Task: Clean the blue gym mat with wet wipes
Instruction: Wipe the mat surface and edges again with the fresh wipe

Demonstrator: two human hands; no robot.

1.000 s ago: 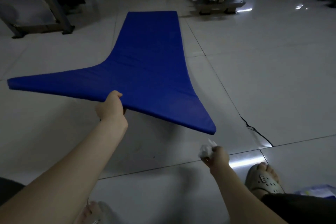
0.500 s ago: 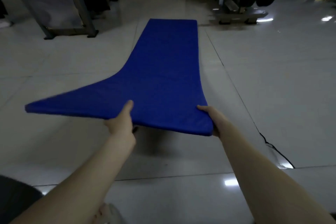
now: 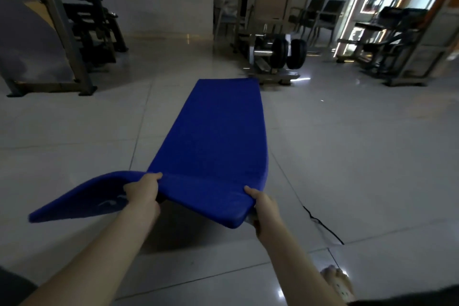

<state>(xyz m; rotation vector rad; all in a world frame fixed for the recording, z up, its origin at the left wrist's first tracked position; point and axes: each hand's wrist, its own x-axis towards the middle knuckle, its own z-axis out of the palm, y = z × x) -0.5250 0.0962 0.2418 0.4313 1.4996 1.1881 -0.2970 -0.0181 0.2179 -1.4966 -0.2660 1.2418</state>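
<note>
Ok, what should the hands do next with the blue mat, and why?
Probably raise the near end higher and fold it forward, to turn the blue mat over. The left hand and right hand both grip its lifted near edge, the far end lies on the floor, and one near corner sags.

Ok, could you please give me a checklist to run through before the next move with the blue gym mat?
1. Left hand grips the blue gym mat at its near edge: ok.
2. Right hand grips the near right corner: ok.
3. Mat lying flat: not ok; near end raised, left corner droops.
4. Far end clear of the weight machine: cannot tell.
5. Black cable clear of the mat: ok, off to the right.
</note>
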